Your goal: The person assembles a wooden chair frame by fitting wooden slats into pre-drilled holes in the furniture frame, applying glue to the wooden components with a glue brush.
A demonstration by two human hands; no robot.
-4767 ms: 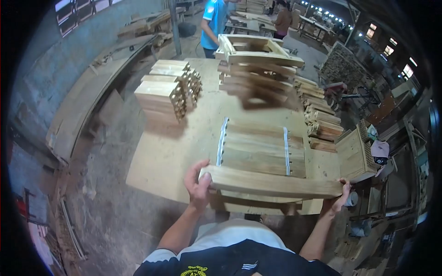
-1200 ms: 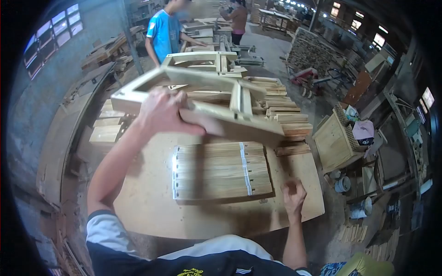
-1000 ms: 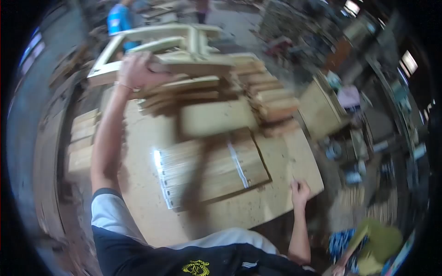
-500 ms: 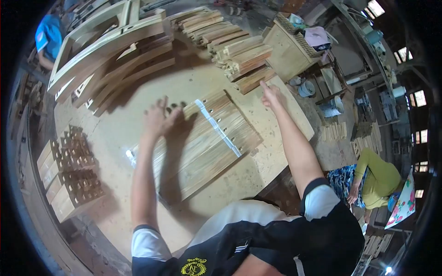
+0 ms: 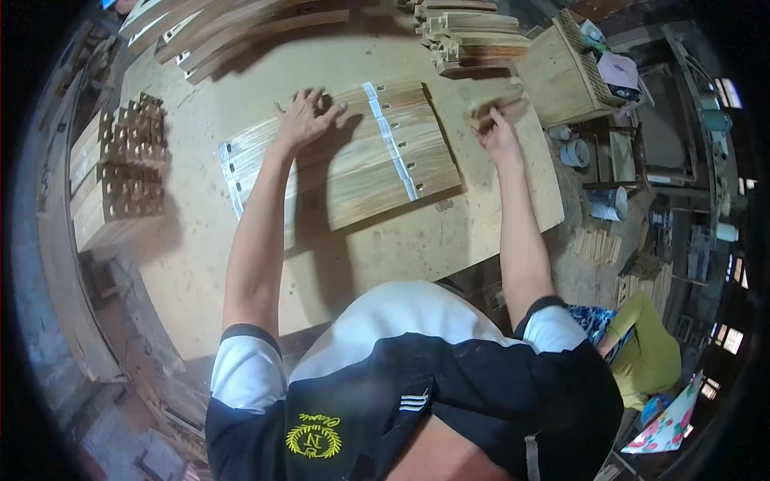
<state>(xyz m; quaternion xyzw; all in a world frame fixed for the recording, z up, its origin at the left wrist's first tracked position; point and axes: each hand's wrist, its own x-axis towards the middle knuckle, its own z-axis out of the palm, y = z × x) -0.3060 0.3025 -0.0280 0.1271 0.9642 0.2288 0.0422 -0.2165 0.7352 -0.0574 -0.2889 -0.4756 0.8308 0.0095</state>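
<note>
A panel of boards (image 5: 345, 176), with slots along its ends, lies flat on the table. Two white strips cross it, one (image 5: 389, 140) toward the right end and one (image 5: 231, 180) at the left end. My left hand (image 5: 305, 119) is over the panel's far edge, fingers spread and holding nothing, its shadow falling across the boards. To the right of the panel, my right hand (image 5: 500, 138) pinches a short wooden piece (image 5: 513, 108), smeared by motion.
Stacked wooden pieces (image 5: 473, 40) lie at the far edge beside a wooden cabinet (image 5: 561, 72). Slotted blocks (image 5: 120, 180) stand at the left, curved frame parts (image 5: 257, 40) at the far left. A person in yellow-green (image 5: 650, 353) is at the right.
My right hand has come away from the stack's near end with a wooden piece in its fingers. The view has shifted, and the panel appears turned and higher. My left hand stays over the panel.
</note>
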